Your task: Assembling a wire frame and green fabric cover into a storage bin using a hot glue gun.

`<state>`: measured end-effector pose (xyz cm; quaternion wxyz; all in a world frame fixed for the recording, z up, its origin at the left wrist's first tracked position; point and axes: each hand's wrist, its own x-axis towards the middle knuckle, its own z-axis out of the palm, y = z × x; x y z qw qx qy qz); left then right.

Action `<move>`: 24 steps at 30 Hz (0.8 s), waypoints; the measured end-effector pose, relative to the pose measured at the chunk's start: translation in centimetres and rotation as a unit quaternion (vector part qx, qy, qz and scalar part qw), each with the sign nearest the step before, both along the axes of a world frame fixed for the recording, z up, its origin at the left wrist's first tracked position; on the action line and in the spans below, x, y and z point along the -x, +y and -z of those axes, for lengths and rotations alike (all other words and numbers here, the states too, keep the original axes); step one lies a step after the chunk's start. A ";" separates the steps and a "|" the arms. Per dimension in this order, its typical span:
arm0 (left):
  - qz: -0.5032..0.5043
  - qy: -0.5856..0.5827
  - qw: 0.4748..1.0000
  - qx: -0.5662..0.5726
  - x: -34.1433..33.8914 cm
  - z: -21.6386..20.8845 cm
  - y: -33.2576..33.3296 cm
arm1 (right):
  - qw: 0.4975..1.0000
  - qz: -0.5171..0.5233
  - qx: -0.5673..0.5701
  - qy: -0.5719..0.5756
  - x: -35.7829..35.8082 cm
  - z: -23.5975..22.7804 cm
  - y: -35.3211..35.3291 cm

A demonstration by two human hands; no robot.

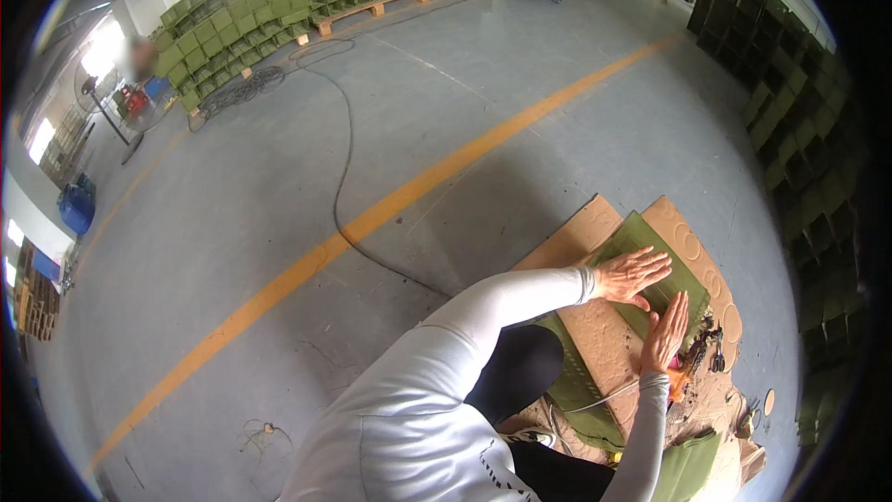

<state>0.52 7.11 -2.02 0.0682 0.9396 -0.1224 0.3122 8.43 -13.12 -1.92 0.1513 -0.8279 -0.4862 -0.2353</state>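
My left hand (636,275) lies flat with its fingers stretched out on a green panel (692,286). My right hand (665,333) is beside it, its palm toward the panel's near edge and its fingers straight and close together. Neither hand grips anything. The panel rests on brown cardboard (609,339). Next to my right hand lies an orange tool (681,381), partly hidden, its kind unclear. A small dark hand tool (716,359) sits just right of it. More green sheet (581,400) lies nearer my legs.
A dark cable (342,186) snakes across the grey floor and over a yellow line (418,188). Stacked green boxes (232,28) stand at the far left, and more dark green stacks (808,149) line the right. A fan (102,104) and a blue barrel (76,208) stand left.
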 end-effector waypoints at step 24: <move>0.010 0.011 0.995 -0.096 1.9 -0.8 -0.2 | 0.998 -0.009 -0.035 0.045 -0.7 -1.8 -0.4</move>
